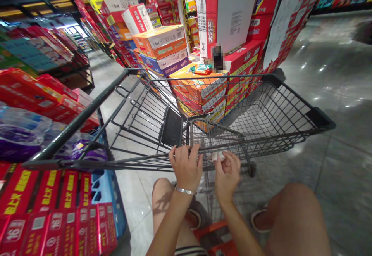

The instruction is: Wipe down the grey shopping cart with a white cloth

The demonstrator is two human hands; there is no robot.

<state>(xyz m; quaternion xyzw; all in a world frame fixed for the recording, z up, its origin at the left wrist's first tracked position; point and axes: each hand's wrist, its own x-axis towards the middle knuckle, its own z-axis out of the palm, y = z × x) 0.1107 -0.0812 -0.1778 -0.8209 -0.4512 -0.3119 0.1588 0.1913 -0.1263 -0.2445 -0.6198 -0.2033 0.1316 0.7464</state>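
A dark grey wire shopping cart (252, 147) stands sideways in front of my knees. My left hand (187, 166), with a silver bracelet at its wrist, curls its fingers over the near top rail of the cart. Close to its right, my right hand (228, 172) pinches a small crumpled white wipe or tissue (217, 156) against the same rail. Whether the white piece is paper or cloth I cannot tell. A black plastic flap (171, 127) shows on the child-seat side of the cart, and the push handle (78, 112) is at the left.
Stacked orange and red cartons (200, 89) stand just beyond the cart. Red drink packs (58, 225) and purple-wrapped bottles (23, 135) fill the left side. A red-orange object (215, 229), perhaps a stool, is between my legs. Shiny tiled floor (343, 163) lies at the right.
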